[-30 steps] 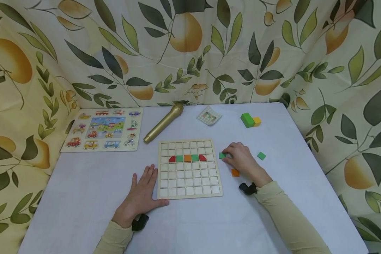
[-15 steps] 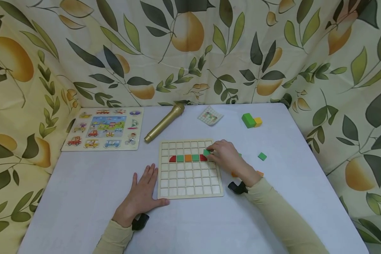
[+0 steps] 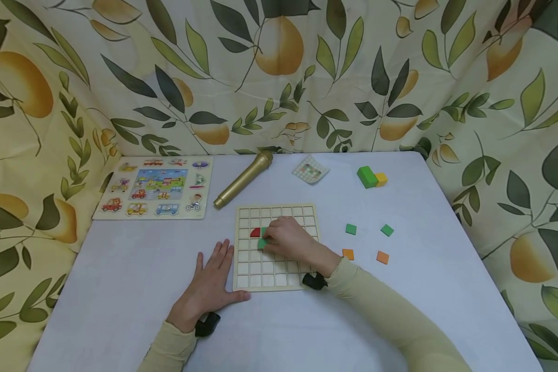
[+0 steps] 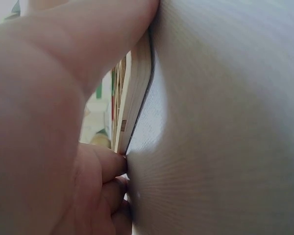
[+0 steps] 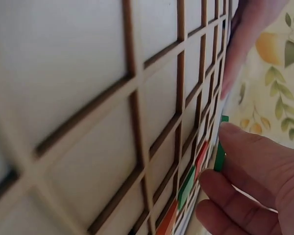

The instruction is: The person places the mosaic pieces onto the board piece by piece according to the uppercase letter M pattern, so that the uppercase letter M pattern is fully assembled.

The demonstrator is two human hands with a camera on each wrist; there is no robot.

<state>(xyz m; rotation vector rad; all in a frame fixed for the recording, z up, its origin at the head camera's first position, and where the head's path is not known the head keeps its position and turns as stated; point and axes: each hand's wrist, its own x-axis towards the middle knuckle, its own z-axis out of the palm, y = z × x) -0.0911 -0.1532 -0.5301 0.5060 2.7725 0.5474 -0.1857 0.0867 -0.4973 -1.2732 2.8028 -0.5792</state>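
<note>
My right hand (image 3: 290, 240) is over the left half of a wooden grid board (image 3: 248, 283), pinching a green square tile (image 3: 262, 244) between thumb and fingers. In the right wrist view this tile (image 5: 220, 159) is held on edge, just off the grid's surface. A red rounded tile (image 3: 255, 232) sits in a cell at the row's left end, beside a green tile (image 5: 186, 188) and an orange tile (image 5: 167, 220). The hand covers the rest of that row in the head view. My left hand (image 3: 209, 279) rests on the table with fingers spread, fingertips and thumb at the board's left edge (image 4: 137, 93).
Right of the board lie two green tiles, one nearer (image 3: 351, 229) and one farther (image 3: 387, 230), and two orange tiles (image 3: 348, 254). Behind are a green block (image 3: 367, 176), a yellow block (image 3: 381, 179), a patterned card (image 3: 310, 169), a gold microphone (image 3: 243, 180) and a picture puzzle (image 3: 197, 209).
My right hand has carried the green tile from the table right of the board leftward across the grid, near the row's left end. My left hand has stayed in place.
</note>
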